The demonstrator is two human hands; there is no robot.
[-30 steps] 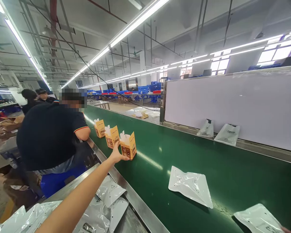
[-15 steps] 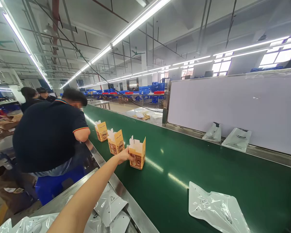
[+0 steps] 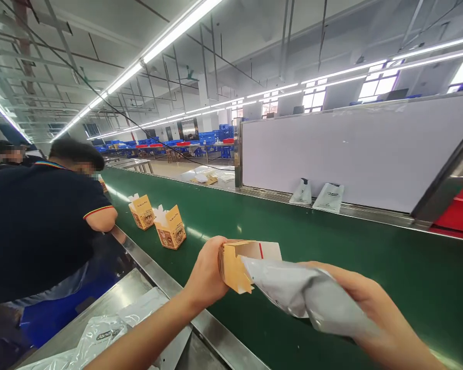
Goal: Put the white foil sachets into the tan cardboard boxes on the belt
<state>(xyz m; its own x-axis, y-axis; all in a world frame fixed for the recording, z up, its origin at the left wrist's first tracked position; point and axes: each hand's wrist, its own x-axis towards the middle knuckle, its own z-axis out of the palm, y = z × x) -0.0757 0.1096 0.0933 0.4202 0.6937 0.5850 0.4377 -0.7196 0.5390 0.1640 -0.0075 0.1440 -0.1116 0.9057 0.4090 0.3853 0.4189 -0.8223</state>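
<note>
Green conveyor belt (image 3: 332,246) bearing yellow cartons (image 3: 171,234)

Bright, even, lit from long ceiling tubes (image 3: 170,28) and from windows (image 3: 378,85) at far right, blown out white. Soft glints along the green belt (image 3: 332,241). Faint shadows only. Strong wide-angle bending at the edges. Slight motion blur on the bag (image 3: 312,298) and right hand (image 3: 381,318).

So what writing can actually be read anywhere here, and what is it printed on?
"Jono", then letters that blur out: dark oval label on the plastic pouch lying on the steel side table.
Print on the two orange cartons standing on the green belt: too small to read.
Dark logo on the white bags by the white board: blurred.
Carton in the left hand and pouch in the right hand: no legible text.
</note>
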